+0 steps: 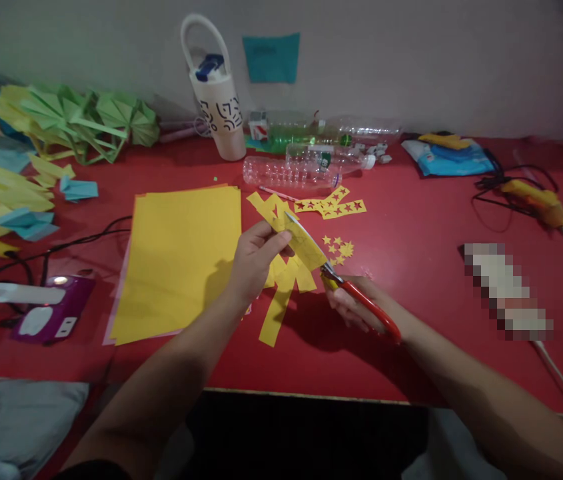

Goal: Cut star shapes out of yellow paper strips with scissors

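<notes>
My left hand (260, 257) pinches a yellow paper strip (306, 245) with faint marks on it. In my right hand (354, 303) are red-handled scissors (371, 308), their blades along the strip's upper edge. Beneath the hands, several yellow strips (277, 320) lie crossed on the red table (411, 267). Small yellow stars (345, 249) are scattered just beyond the scissors. Strips with star-shaped holes (344, 210) lie farther back. To the left of my left hand is a stack of yellow paper sheets (181, 260).
Plastic bottles (291, 172) and a white tumbler (218, 113) stand or lie at the back. Folded green paper (81, 120) is at the back left, a purple power strip (54, 310) at the left. A yellow glue gun (536, 203) with a black cable lies right.
</notes>
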The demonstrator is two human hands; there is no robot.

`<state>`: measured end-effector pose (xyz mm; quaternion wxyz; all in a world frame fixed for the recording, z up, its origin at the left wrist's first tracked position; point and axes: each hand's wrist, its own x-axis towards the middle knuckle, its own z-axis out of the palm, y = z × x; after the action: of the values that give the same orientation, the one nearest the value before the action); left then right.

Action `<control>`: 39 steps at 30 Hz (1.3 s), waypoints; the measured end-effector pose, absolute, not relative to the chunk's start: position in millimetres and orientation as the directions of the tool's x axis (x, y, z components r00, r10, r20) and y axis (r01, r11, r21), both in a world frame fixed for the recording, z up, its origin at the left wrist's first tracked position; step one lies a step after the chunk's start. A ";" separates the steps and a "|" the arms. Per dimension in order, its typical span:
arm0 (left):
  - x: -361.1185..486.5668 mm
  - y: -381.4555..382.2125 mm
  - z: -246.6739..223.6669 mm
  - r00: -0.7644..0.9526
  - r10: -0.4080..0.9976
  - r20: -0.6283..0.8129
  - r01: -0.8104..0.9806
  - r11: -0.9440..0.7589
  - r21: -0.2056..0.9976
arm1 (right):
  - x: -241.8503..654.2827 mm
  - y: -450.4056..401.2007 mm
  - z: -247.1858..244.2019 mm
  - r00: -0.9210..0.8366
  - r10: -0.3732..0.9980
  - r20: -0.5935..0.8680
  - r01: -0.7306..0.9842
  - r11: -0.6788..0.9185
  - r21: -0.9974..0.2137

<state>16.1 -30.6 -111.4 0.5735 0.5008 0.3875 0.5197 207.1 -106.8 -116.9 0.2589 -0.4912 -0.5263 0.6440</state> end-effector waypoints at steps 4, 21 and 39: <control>17.3 -30.9 -111.6 0.152 0.986 0.061 -0.196 -0.031 0.980 | 203.1 -110.1 -117.9 -0.374 0.853 -0.365 0.155 -0.330 -0.931; 17.5 -31.0 -110.8 0.147 0.988 0.055 -0.220 -0.021 0.975 | 202.8 -108.9 -113.7 -0.355 0.851 -0.387 0.235 -0.320 -0.918; 12.0 -23.9 -98.6 0.119 0.993 0.004 -0.316 0.034 0.948 | 209.8 -103.3 -111.2 -0.301 0.876 -0.377 0.303 -0.288 -0.909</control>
<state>12.0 -23.9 -98.6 0.6064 0.4380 0.3866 0.5395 209.8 -103.3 -111.2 0.2412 -0.5396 -0.5460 0.5938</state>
